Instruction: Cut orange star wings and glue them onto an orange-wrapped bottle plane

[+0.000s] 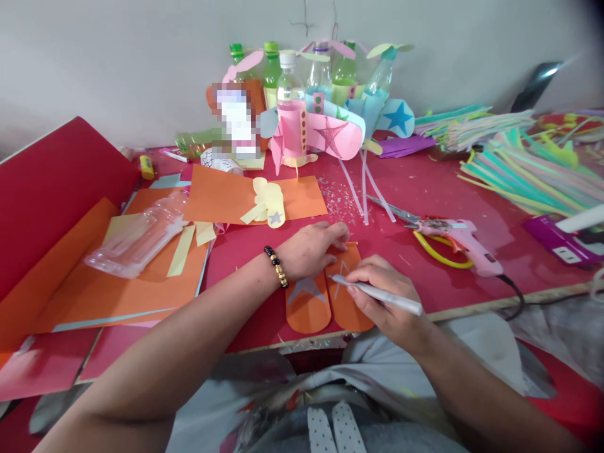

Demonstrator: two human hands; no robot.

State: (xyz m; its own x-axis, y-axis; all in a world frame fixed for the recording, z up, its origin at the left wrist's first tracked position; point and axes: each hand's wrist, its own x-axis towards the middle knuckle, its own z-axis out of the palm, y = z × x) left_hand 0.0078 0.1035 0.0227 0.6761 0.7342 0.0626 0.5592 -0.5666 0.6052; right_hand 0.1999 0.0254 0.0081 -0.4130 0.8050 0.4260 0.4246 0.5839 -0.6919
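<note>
- The right hand (pixel 384 296) pinches a silver-grey pen (pixel 389 298) between thumb and fingers; the pen tip points left, at the right paper strip.
- The left hand (pixel 318 250) rests palm down, fingers slightly bent and a little apart, over the upper part of the paper strips; it grips nothing visible.
- The left paper strip (pixel 309 319), orange with a rounded end, extends from beneath the left hand toward the table edge; it bears a filled silver star.
- The right paper strip (pixel 353 314), also orange, lies just beside it, under the pen tip and partly covered by the right hand; it bears star outline lines.
- Both strips lie flat on the red table (pixel 415 182).
- An orange sheet (pixel 214 196) lies beyond the left hand, with pale yellow cutouts (pixel 271 200) on top.
- Scissors (pixel 443 259) and a pink glue gun (pixel 467 244) lie beyond the right hand, to its right.
</note>
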